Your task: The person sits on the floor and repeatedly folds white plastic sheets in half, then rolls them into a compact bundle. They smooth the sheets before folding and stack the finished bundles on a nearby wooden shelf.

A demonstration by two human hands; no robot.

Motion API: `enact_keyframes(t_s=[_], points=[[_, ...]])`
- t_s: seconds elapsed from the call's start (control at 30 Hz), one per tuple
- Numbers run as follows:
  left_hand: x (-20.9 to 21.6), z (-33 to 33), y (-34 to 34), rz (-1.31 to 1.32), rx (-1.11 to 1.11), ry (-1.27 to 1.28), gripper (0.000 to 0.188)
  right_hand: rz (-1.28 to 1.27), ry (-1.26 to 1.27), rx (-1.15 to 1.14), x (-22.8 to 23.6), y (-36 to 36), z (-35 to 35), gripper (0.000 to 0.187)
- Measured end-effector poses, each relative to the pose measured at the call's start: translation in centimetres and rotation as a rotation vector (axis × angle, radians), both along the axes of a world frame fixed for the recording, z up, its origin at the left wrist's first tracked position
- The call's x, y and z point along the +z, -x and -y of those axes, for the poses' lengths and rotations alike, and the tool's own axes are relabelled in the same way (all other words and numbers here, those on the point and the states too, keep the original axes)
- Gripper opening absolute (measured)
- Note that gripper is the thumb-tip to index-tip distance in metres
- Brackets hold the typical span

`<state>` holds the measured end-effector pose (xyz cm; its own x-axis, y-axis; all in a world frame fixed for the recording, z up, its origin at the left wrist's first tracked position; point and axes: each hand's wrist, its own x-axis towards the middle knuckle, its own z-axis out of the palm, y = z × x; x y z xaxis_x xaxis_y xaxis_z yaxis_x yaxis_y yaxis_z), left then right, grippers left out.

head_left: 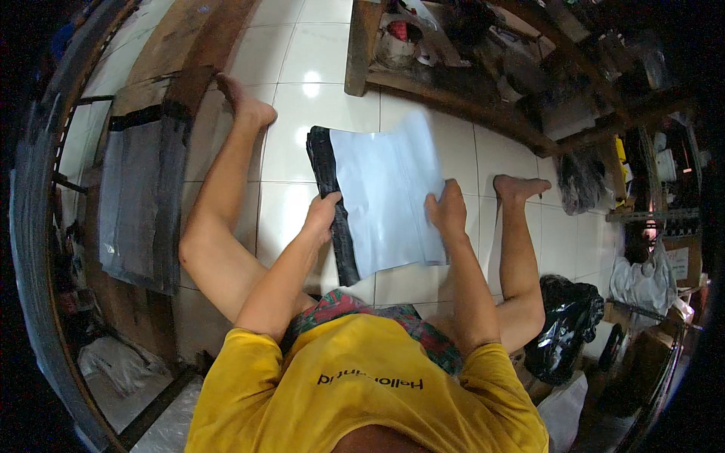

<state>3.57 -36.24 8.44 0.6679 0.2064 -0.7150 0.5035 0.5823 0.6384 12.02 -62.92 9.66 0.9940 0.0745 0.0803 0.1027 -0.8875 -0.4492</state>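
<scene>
A stack of pale bluish-white plastic mailing bags (389, 192) with black edges is held up between my legs, over the tiled floor. My left hand (323, 214) grips its black left edge, thumb on top and the other fingers hidden beneath. Along the right edge, my right hand (447, 210) is closed on the bags, its thumb on the near face. The far right corner curls upward and looks blurred. To my left lies another pile of greyish plastic bags (140, 196) with black bands, on a brown cardboard surface.
A wooden shelf unit (453, 98) with a bucket (399, 44) and clutter stands at the far right. Beside my right leg sits a shiny black plastic bag (563, 328). A white plastic bag (644, 279) hangs at the right. White floor tiles (302, 106) spread ahead.
</scene>
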Motion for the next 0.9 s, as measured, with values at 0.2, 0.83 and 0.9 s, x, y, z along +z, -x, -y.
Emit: enact_keyframes(t_s=[0.2, 0.83, 0.9], points=[[-2.5, 3.8, 1.7, 0.034, 0.155, 0.096, 0.030, -0.072, 0.299, 0.125, 0.0, 5.8, -10.7, 0.058], [-3.4, 3.0, 3.2, 0.088, 0.147, 0.179, 0.057, -0.316, 0.072, 0.240, -4.5, -1.9, -1.6, 0.098], [-3.5, 3.2, 3.0, 0.067, 0.153, 0.089, 0.058, -0.516, -0.073, 0.086, -4.8, -3.2, -1.1, 0.103]])
